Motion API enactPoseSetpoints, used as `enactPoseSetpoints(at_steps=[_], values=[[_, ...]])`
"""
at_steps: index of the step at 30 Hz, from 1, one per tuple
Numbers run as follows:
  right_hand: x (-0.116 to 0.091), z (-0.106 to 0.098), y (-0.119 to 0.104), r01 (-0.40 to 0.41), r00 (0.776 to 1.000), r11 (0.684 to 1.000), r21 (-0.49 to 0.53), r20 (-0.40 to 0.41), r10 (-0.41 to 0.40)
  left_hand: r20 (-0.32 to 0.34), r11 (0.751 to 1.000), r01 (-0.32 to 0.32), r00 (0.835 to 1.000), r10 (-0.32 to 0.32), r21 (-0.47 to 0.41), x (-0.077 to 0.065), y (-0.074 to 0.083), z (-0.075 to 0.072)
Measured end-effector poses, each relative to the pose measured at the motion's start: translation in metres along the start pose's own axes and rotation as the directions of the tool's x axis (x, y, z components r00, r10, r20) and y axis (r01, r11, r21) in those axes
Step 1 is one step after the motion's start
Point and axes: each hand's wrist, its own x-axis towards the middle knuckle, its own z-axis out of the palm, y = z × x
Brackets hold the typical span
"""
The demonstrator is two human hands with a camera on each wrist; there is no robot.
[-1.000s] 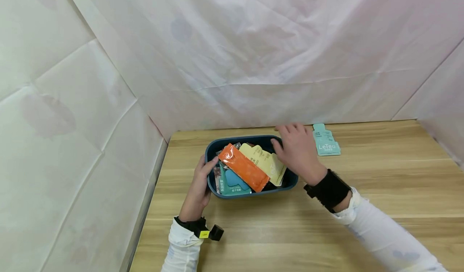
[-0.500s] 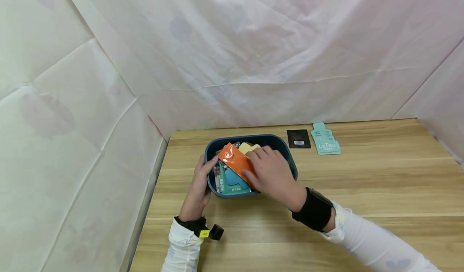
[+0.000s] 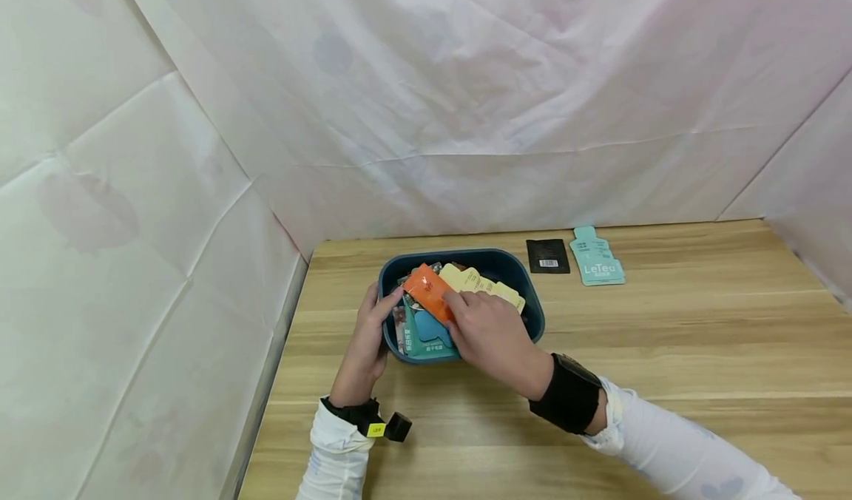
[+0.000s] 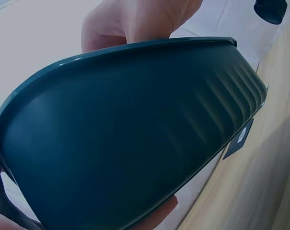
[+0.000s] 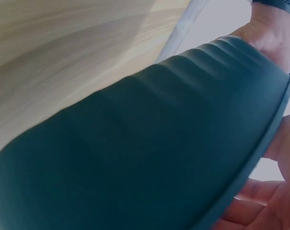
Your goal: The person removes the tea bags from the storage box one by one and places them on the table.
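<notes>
A dark blue plastic bin, full of packets, stands on the wooden table. My left hand holds its left end, with the thumb over the rim. In the left wrist view the bin's outer wall fills most of the picture. Inside the bin, my right hand pinches the lower part of an orange sachet; its fingertips are partly hidden. Beside that sachet lie pale yellow bottle-shaped packets, a teal packet and a blue piece.
Behind the bin's right end a black sachet with a barcode lies flat on the table. Next to it is a mint bottle-shaped packet lettered LeTea. A pale cloth wall rises along the table's back edge.
My right hand has moved from the bin's far right corner leftward and down onto the orange sachet. The black sachet now shows on the table. My left hand stays in place.
</notes>
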Motion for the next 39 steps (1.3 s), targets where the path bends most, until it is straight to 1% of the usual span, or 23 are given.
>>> enactPoseSetpoints(at_steps=[3,7,11,14,18,22,26,29,35,39], values=[[-0.001,0.000,0.001,-0.004,1.000,1.000,-0.004,0.007,0.004,0.000,1.000,-0.003,1.000,0.003,0.002,0.001,-0.001,0.000],[-0.002,0.000,0.001,-0.015,0.999,1.000,-0.012,0.037,0.016,-0.011,1.000,-0.008,1.000,0.008,0.012,0.001,-0.002,0.000],[-0.002,0.000,0.001,-0.033,0.998,0.999,0.014,0.055,0.032,-0.015,1.000,-0.013,1.000,0.014,0.025,0.002,-0.003,0.000],[-0.001,-0.001,0.003,-0.046,0.999,0.997,0.058,0.028,0.044,-0.019,1.000,-0.017,1.000,0.018,0.025,0.002,-0.003,-0.001],[0.000,-0.006,0.005,-0.053,0.998,0.996,0.077,-0.010,0.054,-0.015,1.000,-0.022,1.000,0.022,0.007,0.001,-0.001,-0.002],[0.000,-0.008,0.009,-0.055,0.998,0.995,0.083,-0.010,0.056,-0.002,1.000,-0.022,1.000,0.022,-0.014,0.000,0.001,-0.003],[-0.001,-0.012,0.012,-0.063,0.998,0.989,0.133,-0.019,0.066,0.002,0.999,-0.024,1.000,0.024,-0.030,0.000,0.002,-0.002],[-0.002,-0.016,0.016,-0.060,0.996,0.984,0.168,-0.049,0.070,0.004,0.999,-0.022,1.000,0.022,-0.035,0.000,0.001,-0.002],[-0.004,-0.026,0.026,-0.042,0.987,0.970,0.241,-0.141,0.078,0.002,0.999,-0.026,1.000,0.026,-0.024,-0.001,0.000,-0.002],[-0.006,-0.035,0.031,-0.071,0.981,0.948,0.310,-0.152,0.123,0.004,1.000,-0.027,1.000,0.027,-0.017,-0.001,0.000,-0.002]])
